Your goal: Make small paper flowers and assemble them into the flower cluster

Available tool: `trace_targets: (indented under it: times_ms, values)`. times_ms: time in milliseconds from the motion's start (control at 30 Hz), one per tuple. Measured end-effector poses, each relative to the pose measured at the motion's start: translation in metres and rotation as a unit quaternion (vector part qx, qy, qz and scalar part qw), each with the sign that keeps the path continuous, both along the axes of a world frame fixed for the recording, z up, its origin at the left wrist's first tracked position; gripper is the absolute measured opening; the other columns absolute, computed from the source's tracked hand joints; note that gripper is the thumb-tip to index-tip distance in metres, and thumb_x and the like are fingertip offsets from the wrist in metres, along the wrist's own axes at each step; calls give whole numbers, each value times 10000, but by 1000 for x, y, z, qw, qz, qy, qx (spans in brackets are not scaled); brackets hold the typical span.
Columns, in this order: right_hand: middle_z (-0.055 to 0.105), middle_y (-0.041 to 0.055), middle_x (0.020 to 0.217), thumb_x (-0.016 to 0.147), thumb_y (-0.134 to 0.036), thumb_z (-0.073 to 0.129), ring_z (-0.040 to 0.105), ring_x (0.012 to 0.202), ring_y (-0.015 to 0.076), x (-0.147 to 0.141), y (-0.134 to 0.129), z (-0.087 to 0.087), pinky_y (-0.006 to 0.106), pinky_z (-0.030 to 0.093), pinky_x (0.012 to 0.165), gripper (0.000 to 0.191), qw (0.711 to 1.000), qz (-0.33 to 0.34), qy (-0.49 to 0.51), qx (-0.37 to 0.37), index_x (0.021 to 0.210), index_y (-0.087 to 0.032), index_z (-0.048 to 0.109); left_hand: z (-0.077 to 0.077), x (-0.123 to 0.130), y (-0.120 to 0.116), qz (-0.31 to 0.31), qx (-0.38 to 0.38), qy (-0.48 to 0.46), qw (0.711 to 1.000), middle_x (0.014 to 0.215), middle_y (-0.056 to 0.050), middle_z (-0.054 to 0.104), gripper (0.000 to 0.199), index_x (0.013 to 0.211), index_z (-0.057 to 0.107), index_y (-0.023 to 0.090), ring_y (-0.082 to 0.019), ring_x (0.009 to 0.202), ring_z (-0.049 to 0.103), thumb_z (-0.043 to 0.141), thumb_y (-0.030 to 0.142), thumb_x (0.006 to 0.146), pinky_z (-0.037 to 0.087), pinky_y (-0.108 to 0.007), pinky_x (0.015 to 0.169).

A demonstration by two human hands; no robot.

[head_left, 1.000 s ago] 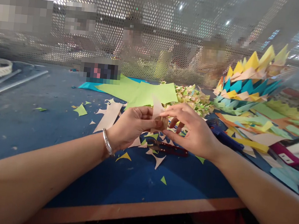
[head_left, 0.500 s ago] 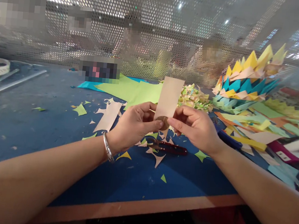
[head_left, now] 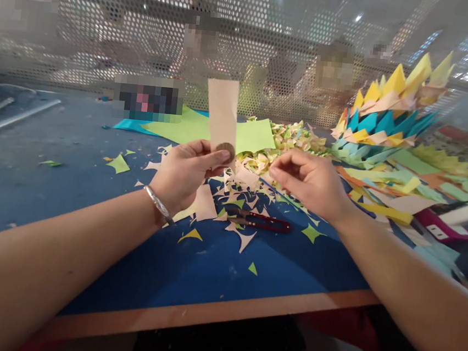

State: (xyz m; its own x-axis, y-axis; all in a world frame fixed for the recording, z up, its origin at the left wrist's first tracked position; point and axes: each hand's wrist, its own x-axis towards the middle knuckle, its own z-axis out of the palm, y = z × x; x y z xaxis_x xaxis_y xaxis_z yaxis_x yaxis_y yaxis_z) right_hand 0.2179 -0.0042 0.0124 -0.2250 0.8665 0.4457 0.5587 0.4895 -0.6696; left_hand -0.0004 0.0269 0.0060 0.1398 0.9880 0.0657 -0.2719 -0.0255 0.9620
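My left hand pinches a pale pink paper strip, which stands upright above the thumb. The same thumb presses a round, brownish, coin-like disc against the strip's lower end. To the right, my right hand is apart from the strip, its thumb and fingers curled together; whether anything is between them I cannot make out. A thin blue stick shows just below those fingers. Thread snips with dark red handles lie on the table among paper scraps, between my hands.
Green paper sheets lie behind my hands, beside a heap of small cut paper pieces. At the right stands a tiered folded-paper piece, with paper strips and a purple-and-white device nearer. A perforated screen runs behind the table.
My left hand has moved left and up with the strip and disc. My right hand has let go of the strip, and a gap has opened between the hands.
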Motion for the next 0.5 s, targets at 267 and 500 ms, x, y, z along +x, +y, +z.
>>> trace_targets:
  times_ms: [267, 500]
  values:
    - [642, 18, 738, 841, -373, 698, 573, 641, 130, -11, -16, 2, 260, 425, 582, 210, 941, 121, -280, -143, 822, -174, 636, -5, -1, 4, -17, -2, 13, 1000, 809, -20, 687, 177, 677, 606, 166, -133, 789, 631, 774, 176, 729, 467, -287, 749]
    - [631, 14, 735, 794, -318, 717, 565, 628, 131, -13, -19, 5, 254, 425, 559, 186, 940, 122, -260, -185, 802, -179, 593, -4, -1, 3, -18, -15, 13, 1000, 845, -21, 691, 202, 686, 581, 170, -139, 815, 635, 777, 200, 725, 451, -276, 737]
